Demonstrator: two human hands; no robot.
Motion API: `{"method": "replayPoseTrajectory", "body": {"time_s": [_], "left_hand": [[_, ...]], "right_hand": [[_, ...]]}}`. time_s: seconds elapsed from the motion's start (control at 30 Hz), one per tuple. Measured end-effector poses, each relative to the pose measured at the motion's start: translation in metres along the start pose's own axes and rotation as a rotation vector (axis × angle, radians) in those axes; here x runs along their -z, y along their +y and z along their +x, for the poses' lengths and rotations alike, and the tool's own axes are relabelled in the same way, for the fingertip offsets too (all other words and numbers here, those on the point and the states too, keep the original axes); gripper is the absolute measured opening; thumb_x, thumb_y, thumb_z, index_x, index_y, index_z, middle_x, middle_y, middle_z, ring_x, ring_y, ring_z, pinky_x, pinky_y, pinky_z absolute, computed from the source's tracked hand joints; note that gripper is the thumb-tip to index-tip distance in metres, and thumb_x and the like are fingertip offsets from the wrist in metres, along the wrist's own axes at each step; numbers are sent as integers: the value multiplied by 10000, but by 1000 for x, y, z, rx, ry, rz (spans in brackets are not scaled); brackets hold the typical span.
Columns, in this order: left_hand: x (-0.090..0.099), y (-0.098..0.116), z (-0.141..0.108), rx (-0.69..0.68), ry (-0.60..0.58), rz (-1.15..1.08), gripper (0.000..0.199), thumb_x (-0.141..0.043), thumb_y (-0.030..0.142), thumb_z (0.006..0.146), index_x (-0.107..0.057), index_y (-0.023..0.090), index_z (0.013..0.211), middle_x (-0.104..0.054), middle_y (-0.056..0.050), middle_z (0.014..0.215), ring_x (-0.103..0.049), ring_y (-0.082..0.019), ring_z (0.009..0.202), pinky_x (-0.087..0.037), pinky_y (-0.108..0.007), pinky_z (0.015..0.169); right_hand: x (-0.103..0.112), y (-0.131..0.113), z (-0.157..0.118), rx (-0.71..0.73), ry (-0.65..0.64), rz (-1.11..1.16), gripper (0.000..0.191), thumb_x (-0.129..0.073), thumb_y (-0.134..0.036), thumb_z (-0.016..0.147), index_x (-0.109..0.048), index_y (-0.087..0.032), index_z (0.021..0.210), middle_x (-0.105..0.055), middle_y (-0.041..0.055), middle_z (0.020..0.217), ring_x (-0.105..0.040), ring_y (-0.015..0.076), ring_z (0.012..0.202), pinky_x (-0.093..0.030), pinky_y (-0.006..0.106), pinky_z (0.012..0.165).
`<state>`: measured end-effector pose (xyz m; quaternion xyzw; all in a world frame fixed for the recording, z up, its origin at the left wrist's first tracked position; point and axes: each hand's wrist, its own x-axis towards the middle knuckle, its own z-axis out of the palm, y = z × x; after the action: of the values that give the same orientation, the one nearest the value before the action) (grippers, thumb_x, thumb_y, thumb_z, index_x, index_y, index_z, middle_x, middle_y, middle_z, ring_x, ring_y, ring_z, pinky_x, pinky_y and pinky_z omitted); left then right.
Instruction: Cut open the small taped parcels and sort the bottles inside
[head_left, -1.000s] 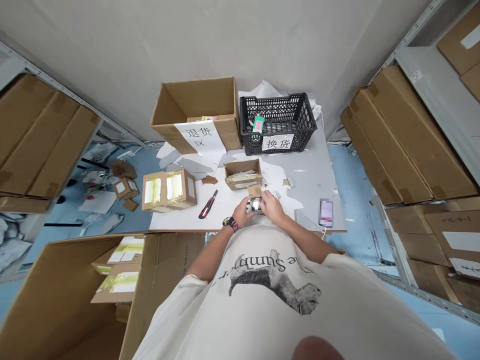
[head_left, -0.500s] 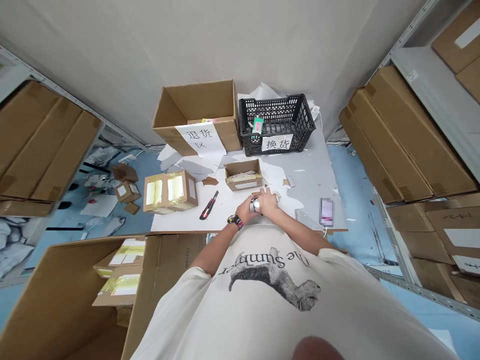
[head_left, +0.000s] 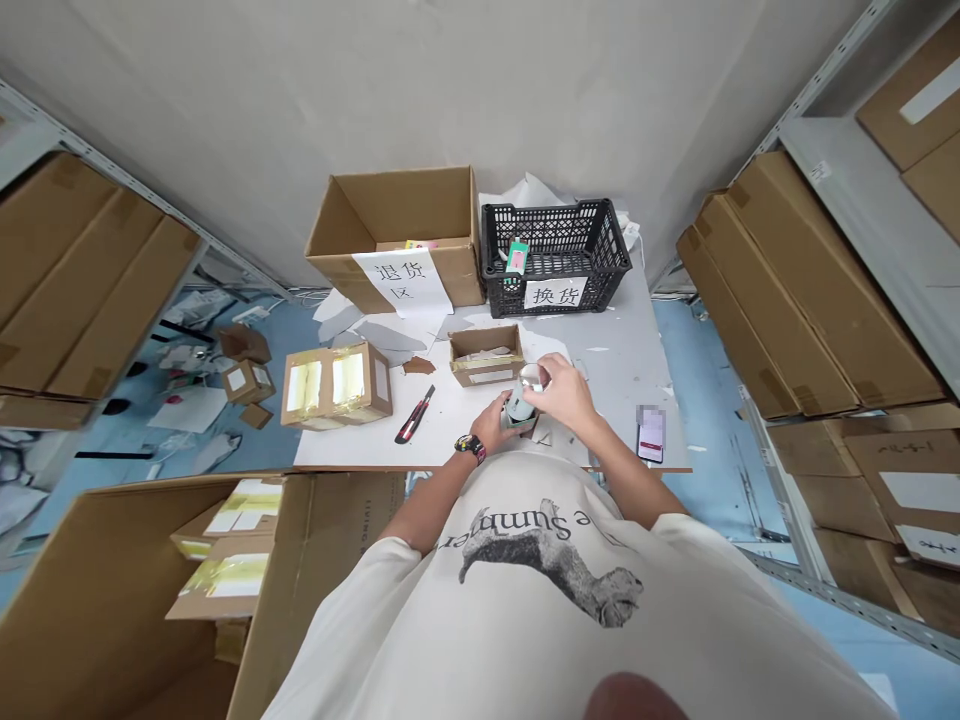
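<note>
Close to my body, over the front of the table, I hold a pale blue-grey container with a shiny round end tilted up. My left hand, with a watch on its wrist, is closed round its lower part. My right hand pinches it near the shiny end. Its exact kind is too small to make out. Just beyond it stands a small open cardboard box with whitish packing inside. To the left lies a red and black utility knife with its blade end pointing away.
A taped carton stands at the table's left. Behind are a large open carton with a paper label and a black plastic crate. A phone lies at the right. A big open box stands at lower left; shelves flank both sides.
My right hand has lifted and moved right, with its fingers now at the container's shiny end. The container has tilted up and shows more. My left hand stays around it.
</note>
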<state>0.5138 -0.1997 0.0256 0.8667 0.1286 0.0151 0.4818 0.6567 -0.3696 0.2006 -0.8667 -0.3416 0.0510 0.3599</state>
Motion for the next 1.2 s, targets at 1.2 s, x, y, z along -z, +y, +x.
{"method": "replayPoseTrajectory", "body": {"time_s": [1.2], "left_hand": [[49, 157, 1, 17, 306, -736, 810, -819, 668, 973, -504, 286, 1614, -603, -143, 1614, -634, -370, 1438, -671, -466, 1060]], "right_hand": [[8, -17, 40, -267, 100, 1179, 691, -911, -694, 759, -699, -238, 1233, -809, 65, 1106, -750, 276, 1043, -650, 359, 846]]}}
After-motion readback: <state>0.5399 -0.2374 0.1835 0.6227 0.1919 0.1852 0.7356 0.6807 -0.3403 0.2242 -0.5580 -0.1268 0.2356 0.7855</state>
